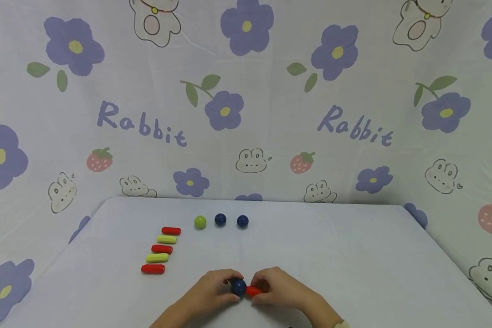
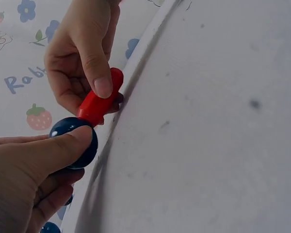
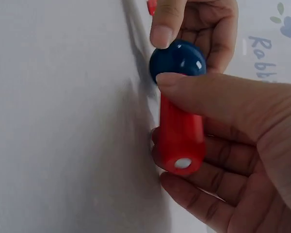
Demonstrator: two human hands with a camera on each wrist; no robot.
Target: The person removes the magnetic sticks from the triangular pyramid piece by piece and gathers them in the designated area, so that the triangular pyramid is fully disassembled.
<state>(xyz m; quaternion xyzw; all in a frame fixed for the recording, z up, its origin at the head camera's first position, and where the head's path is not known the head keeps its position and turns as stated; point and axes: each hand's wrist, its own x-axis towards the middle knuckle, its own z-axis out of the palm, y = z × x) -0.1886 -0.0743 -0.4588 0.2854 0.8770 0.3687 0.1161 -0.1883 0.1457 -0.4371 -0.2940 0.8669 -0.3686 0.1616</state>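
Observation:
Near the front middle of the table, my left hand (image 1: 213, 289) pinches a glossy dark blue ball (image 1: 239, 287) between thumb and fingers. My right hand (image 1: 279, 288) grips a red rod (image 1: 253, 291) with its thumb on top. One end of the rod meets the ball, as the left wrist view shows with the ball (image 2: 67, 127) below the red rod (image 2: 100, 103). In the right wrist view, the other end of the rod (image 3: 182, 131) faces the camera and bears a round white spot. The fingers partly cover both pieces.
Left on the white table (image 1: 332, 255), red rods (image 1: 153, 269) and yellow-green rods (image 1: 157, 258) form a slanting column. Farther back, a green ball (image 1: 200, 222) and two dark blue balls (image 1: 220, 219) stand in a row. A patterned cloth (image 1: 270, 91) hangs behind.

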